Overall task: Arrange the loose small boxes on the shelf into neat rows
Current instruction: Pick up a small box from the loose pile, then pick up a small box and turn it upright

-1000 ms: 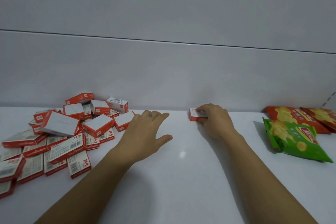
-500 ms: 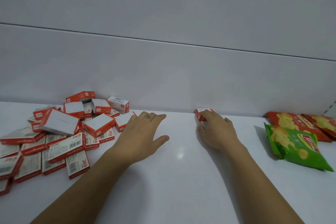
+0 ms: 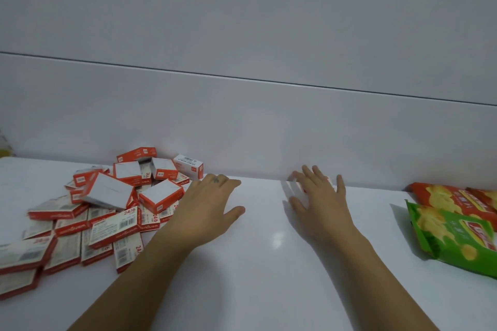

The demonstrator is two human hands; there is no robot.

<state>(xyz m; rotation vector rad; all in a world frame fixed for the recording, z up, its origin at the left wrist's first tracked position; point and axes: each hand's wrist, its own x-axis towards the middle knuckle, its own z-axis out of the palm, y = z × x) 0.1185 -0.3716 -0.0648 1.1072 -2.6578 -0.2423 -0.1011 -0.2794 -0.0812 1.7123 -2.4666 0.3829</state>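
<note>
Fingers (image 3: 308, 174) of right hand (image 3: 320, 204) straight and spread, laid over a lone box (image 3: 300, 187) at the foot of the back wall (image 3: 269, 129), mid-shelf; no grip on it. Box blurred and mostly hidden beneath. Left hand (image 3: 207, 209) flat, palm down on white shelf (image 3: 269, 263), fingers straight and together, thumb out, holding nothing, just beside a jumbled pile (image 3: 121, 196) of red-and-white boxes at left, some flat, some tilted on others. Green bag (image 3: 454, 236) and red bags (image 3: 451, 196) of chips far right, well apart from the lone box.
</note>
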